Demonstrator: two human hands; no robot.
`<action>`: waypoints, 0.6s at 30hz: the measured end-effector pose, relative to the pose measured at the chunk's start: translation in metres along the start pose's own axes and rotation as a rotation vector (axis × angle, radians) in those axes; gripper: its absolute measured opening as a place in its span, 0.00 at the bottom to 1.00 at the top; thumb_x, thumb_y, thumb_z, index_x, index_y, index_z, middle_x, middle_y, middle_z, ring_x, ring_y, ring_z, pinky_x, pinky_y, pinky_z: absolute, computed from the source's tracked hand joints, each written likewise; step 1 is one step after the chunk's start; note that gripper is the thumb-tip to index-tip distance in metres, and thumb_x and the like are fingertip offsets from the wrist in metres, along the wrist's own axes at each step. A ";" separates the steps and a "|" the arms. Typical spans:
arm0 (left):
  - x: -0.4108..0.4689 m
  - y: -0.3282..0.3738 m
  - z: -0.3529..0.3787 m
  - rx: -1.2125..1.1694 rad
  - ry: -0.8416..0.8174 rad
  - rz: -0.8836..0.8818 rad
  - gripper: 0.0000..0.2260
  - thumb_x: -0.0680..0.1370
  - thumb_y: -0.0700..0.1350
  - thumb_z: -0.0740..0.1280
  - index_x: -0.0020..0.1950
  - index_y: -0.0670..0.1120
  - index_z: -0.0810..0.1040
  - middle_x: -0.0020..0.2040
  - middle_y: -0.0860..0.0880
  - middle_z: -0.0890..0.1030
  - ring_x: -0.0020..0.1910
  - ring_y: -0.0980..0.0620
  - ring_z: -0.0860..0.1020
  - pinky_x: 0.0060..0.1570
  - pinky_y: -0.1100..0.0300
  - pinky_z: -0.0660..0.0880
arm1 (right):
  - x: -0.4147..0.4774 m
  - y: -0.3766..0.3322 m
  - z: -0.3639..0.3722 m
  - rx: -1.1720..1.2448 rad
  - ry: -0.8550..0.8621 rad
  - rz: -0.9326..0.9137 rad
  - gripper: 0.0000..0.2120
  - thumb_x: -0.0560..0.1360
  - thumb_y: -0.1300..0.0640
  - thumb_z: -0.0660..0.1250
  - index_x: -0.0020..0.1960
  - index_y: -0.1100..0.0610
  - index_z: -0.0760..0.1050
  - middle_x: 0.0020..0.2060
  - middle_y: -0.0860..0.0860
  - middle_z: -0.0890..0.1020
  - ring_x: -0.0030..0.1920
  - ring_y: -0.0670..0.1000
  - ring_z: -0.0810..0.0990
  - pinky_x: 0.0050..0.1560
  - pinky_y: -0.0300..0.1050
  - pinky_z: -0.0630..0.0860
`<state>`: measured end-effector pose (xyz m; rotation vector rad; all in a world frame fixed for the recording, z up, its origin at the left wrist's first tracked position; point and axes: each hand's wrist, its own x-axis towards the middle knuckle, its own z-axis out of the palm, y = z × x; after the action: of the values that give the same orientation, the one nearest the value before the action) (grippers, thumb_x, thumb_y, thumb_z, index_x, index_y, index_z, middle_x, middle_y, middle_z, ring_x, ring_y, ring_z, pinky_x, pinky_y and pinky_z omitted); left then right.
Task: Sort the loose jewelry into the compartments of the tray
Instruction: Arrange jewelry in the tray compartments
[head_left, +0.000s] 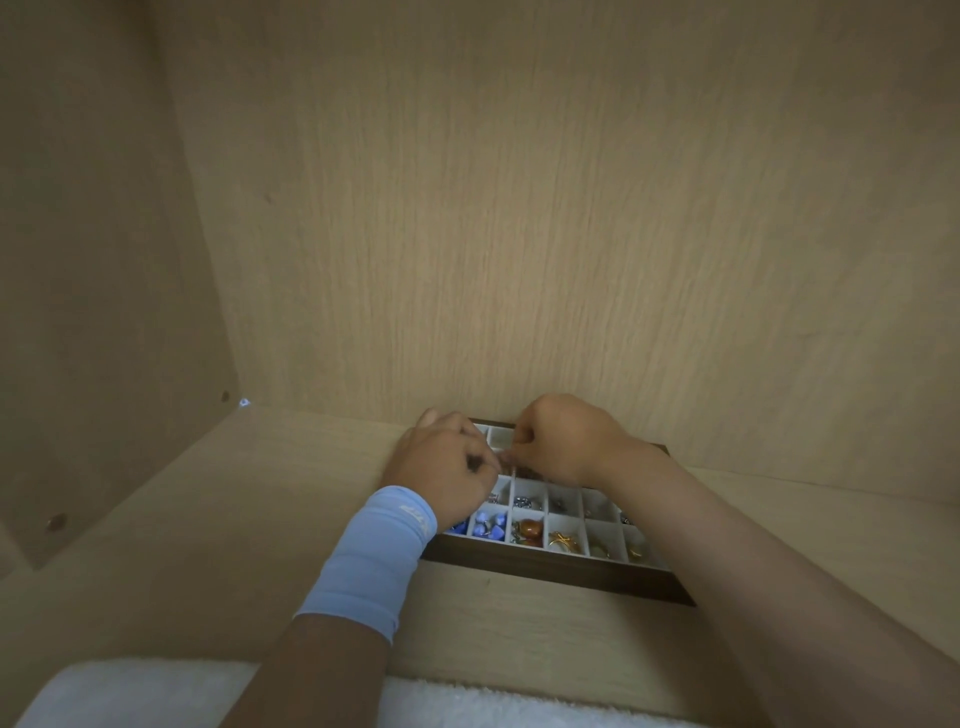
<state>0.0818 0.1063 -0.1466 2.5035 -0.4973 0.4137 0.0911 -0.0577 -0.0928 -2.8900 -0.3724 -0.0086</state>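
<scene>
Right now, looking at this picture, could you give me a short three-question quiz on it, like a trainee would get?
1. True or false: the left hand and the right hand are both over the far part of the tray.
2. Which wrist wears the light blue sleeve? A left, B right, C both.
3. Fill in: in the tray's nearest row, the blue pieces lie to the ___ of the orange piece.
Key: 1 true; 2 A; 3 left.

Dark-framed tray (561, 569) of white compartments flat on the shelf (311, 493); blue beads (490, 524), amber stone (530, 530), gold pieces (563, 540) in its near row
</scene>
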 end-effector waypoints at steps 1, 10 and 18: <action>0.000 0.000 -0.001 -0.005 0.003 -0.004 0.09 0.76 0.48 0.65 0.46 0.54 0.85 0.50 0.59 0.78 0.56 0.55 0.69 0.58 0.58 0.69 | -0.001 0.000 -0.001 0.039 0.015 -0.018 0.11 0.78 0.46 0.68 0.44 0.53 0.81 0.38 0.48 0.81 0.39 0.47 0.79 0.42 0.45 0.77; 0.006 0.042 -0.007 -0.071 0.004 0.143 0.06 0.75 0.48 0.65 0.49 0.57 0.79 0.46 0.60 0.77 0.50 0.57 0.70 0.52 0.58 0.70 | -0.064 0.059 -0.046 0.200 0.078 0.024 0.04 0.79 0.52 0.68 0.47 0.48 0.82 0.43 0.41 0.82 0.44 0.40 0.79 0.45 0.34 0.73; 0.015 0.132 0.028 -0.099 -0.248 0.180 0.07 0.76 0.48 0.64 0.50 0.57 0.81 0.47 0.60 0.80 0.46 0.58 0.77 0.51 0.59 0.76 | -0.132 0.156 -0.062 0.206 0.067 0.183 0.05 0.75 0.58 0.73 0.49 0.49 0.85 0.40 0.39 0.82 0.40 0.37 0.80 0.37 0.24 0.69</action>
<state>0.0436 -0.0165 -0.1038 2.4340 -0.8236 0.1407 0.0041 -0.2519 -0.0716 -2.7004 -0.0895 -0.0340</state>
